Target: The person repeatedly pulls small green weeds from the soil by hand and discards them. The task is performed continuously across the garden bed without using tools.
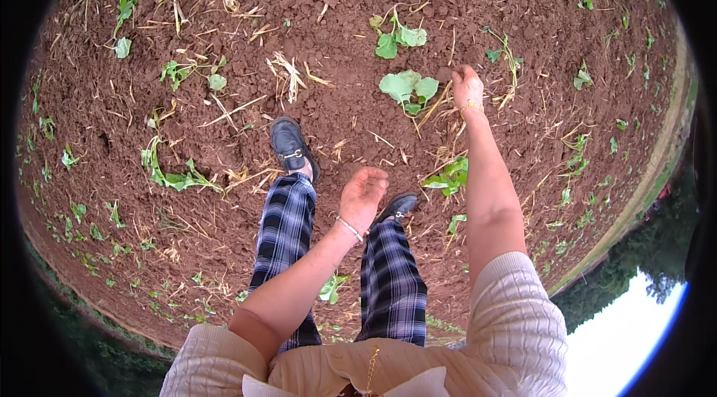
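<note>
My left hand (363, 195), with a silver bangle at the wrist, hovers above the soil between my two dark loafers. Its fingers curl loosely and I see nothing in them. My right arm stretches forward, a gold bracelet on its wrist. The fingers of my right hand (467, 86) bend down toward dry straw (440, 105); whether they grip anything is hidden. Just left of that hand, a broad-leaved green seedling (408, 89) stands in the soil. A second seedling (400, 38), partly wilted, lies farther ahead. To the right droops a thin, limp plant (510, 58).
Reddish-brown tilled soil (347, 77) spreads all around, with straw scraps (290, 77) scattered on it. My left shoe (291, 145) and right shoe (399, 205) stand among leafy plants (451, 175). A wilted plant (173, 175) lies at left. Trees (638, 246) border the field.
</note>
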A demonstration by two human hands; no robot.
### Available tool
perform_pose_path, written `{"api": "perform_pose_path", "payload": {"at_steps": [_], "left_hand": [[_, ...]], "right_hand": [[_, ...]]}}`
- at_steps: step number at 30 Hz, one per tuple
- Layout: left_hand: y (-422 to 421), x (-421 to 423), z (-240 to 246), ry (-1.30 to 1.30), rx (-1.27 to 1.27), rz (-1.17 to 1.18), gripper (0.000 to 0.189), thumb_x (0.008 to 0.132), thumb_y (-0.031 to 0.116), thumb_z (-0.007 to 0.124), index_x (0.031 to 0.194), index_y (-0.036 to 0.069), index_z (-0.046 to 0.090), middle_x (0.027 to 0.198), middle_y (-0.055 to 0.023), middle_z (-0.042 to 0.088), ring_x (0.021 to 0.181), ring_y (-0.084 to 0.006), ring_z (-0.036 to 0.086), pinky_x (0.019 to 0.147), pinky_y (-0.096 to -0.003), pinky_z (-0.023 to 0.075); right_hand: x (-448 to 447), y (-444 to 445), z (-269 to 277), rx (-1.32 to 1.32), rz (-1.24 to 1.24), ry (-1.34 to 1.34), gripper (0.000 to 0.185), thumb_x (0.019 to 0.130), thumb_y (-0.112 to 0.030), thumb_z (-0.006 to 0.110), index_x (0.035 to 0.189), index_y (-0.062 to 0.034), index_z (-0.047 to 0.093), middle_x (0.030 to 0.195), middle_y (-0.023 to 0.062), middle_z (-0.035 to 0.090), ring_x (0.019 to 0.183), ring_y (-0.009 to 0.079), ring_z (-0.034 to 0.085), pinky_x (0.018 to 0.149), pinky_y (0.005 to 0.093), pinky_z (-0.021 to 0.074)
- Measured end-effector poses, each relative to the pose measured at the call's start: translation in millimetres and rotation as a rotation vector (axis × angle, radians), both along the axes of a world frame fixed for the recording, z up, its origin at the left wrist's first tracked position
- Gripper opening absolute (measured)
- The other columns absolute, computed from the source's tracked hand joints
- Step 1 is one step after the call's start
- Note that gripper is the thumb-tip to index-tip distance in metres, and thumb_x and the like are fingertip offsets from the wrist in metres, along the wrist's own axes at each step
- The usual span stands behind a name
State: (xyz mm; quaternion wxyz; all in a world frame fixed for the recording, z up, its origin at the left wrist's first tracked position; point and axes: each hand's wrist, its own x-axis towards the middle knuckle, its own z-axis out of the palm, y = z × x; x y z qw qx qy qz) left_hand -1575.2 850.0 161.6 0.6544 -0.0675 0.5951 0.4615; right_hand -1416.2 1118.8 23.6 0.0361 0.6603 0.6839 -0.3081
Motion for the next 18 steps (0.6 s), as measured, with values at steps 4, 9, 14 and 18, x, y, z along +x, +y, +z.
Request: {"api": "perform_pose_path", "payload": {"at_steps": [4,9,14,18], "left_hand": [[3,-19,0,-0.239,-0.058,0.159,0.013,0.091,0.008,0.057,0.103,0.005,0.056,0.089,-0.0044,0.063,0.079,-0.0119,0.060,0.070,-0.0248,0.0494],[4,-30,1,-0.265,-0.104,0.237,0.012,0.091,0.007,0.056,0.103,0.005,0.056,0.087,-0.0043,0.063,0.077,-0.0112,0.060,0.072,-0.0244,0.0504],[10,-51,-6,-0.244,-0.033,0.171,0.011,0.092,0.007,0.055,0.103,0.004,0.055,0.089,-0.0024,0.060,0.081,-0.0090,0.058,0.076,-0.0233,0.0500],[17,-44,-7,-0.155,-0.109,0.273,0.009,0.093,0.007,0.054,0.101,0.004,0.055,0.087,-0.0026,0.060,0.080,-0.0093,0.058,0.074,-0.0233,0.0490]], "right_hand": [[-57,44,-27,0.102,0.262,-0.103,0.019,0.085,-0.015,0.054,0.098,-0.0039,0.062,0.099,0.0222,0.062,0.095,0.0393,0.059,0.083,0.0447,0.0475],[-147,77,-68,0.142,0.655,-0.082,0.033,0.083,-0.001,0.048,0.113,-0.0091,0.059,0.111,0.0152,0.057,0.103,0.0349,0.056,0.087,0.0406,0.0478],[-151,92,-107,0.171,1.025,-0.320,0.026,0.082,-0.008,0.051,0.104,-0.0123,0.062,0.114,0.0066,0.056,0.111,0.0255,0.054,0.089,0.0384,0.0480],[-160,105,-63,0.289,0.868,-0.081,0.017,0.078,-0.011,0.060,0.095,-0.0081,0.059,0.106,0.0116,0.058,0.096,0.0324,0.058,0.083,0.0430,0.0489]]}}
